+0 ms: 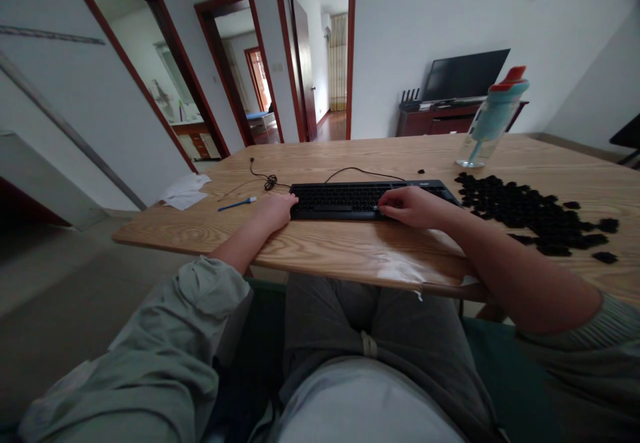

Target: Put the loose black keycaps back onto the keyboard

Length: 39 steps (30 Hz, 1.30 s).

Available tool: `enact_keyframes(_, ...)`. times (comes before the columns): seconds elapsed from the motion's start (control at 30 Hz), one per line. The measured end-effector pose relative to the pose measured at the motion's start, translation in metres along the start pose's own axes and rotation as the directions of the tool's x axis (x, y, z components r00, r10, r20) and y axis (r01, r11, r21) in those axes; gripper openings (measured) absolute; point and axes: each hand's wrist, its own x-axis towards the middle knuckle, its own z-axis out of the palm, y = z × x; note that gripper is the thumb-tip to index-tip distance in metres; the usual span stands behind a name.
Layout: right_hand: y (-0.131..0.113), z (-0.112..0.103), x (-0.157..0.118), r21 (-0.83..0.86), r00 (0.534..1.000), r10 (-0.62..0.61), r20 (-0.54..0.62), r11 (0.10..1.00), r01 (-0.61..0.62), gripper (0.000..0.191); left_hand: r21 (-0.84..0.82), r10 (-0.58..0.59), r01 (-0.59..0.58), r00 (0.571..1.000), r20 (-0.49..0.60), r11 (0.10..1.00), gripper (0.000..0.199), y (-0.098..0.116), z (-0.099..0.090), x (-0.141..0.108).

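A black keyboard (pixel 335 198) lies on the wooden table (pixel 320 246) in front of me. My left hand (pixel 278 210) is at its left end, the fingers closed round the edge. Over the right part of the keys, my right hand (pixel 411 206) has its thumb and fingers pinched together; a small pale tip shows at them, too small to name. To the right spreads a pile of small black pieces (pixel 525 210). Left of the keyboard lies a blue brush (pixel 236 204) with a white end, below a coiled black cable (pixel 271 181).
A clear bottle (pixel 487 126) with a red and teal lid stands at the back right of the table. Crumpled white tissue (pixel 185 190) lies at the left edge. Beyond are a television (pixel 467 75) on a red-brown cabinet (pixel 437 122) and several doorways.
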Motion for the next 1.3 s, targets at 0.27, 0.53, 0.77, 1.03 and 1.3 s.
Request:
enact_keyframes(0.27,-0.002,-0.008,-0.002,-0.012,0.999,-0.010,-0.042,1.000,0.009,0.027,-0.235,-0.024,-0.061,0.939,-0.343,0.970,0.035,-0.018,0.005,-0.002)
enact_keyframes(0.53,-0.005,-0.009,-0.003,-0.020,1.000,0.017,-0.021,1.000,-0.018,0.026,-0.143,0.029,-0.078,0.947,-0.319,0.987,0.035,-0.019,0.008,-0.001)
enact_keyframes(0.77,-0.007,-0.010,-0.004,-0.033,1.000,0.000,-0.005,0.999,0.000,0.027,-0.123,0.078,-0.114,0.960,-0.270,0.986,0.038,-0.018,0.009,-0.001)
enact_keyframes(1.03,-0.004,-0.010,0.000,0.001,1.000,-0.012,-0.021,1.000,0.012,0.025,-0.115,0.054,-0.078,0.979,-0.198,0.990,0.042,-0.012,0.003,-0.002)
enact_keyframes(1.3,-0.085,-0.013,-0.092,0.503,0.946,-0.194,-0.261,0.809,0.305,0.042,-0.176,0.032,-0.062,0.986,-0.166,0.982,0.041,-0.021,0.006,0.006)
